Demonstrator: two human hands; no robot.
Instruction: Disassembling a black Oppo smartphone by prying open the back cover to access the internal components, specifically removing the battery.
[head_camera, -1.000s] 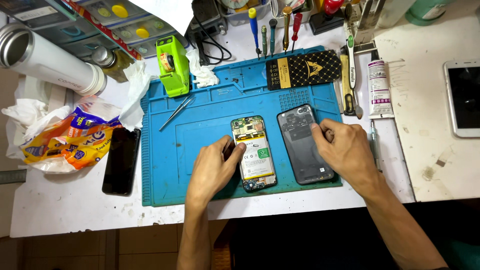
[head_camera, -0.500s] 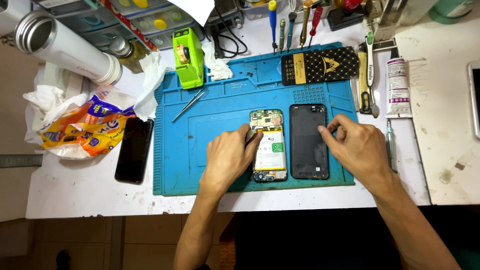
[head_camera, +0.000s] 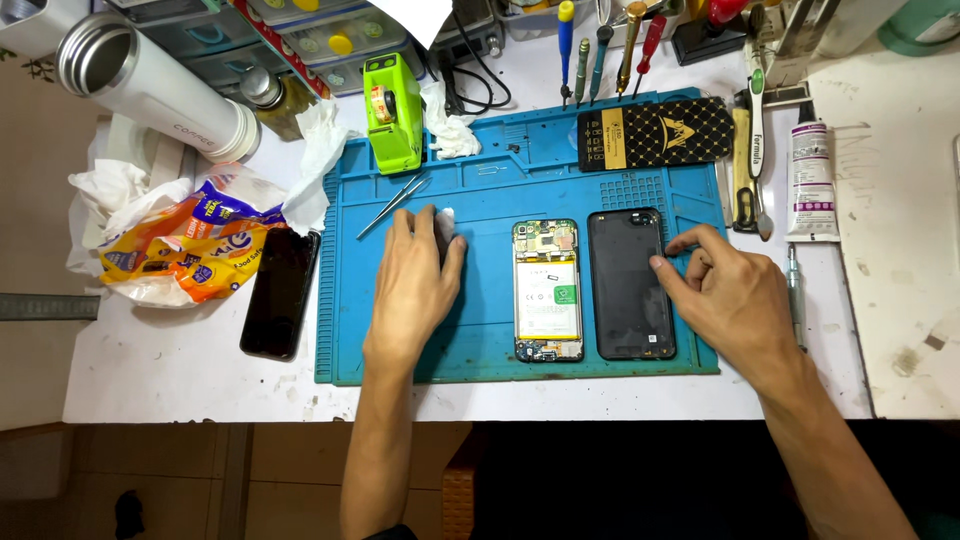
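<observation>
Whereas half a second ago the left hand (head_camera: 412, 290) lay against the opened phone (head_camera: 547, 291), it has now shifted left across the blue mat (head_camera: 480, 345) and rests palm down, fingers loosely together, over a small white wad (head_camera: 444, 222) just below the tweezers (head_camera: 393, 205) (whether it actually grips the wad I cannot tell). That phone, its battery and circuit board exposed, lies untouched at the middle of the mat, with the black back cover (head_camera: 629, 285) just beside it on the right. At that cover's right edge the right hand (head_camera: 730, 300) stays much as before, fingers curled and fingertips (head_camera: 662, 266) touching the cover, holding nothing. Another dark phone (head_camera: 280, 292) lies on the bench (head_camera: 180, 385), left of the mat.
</observation>
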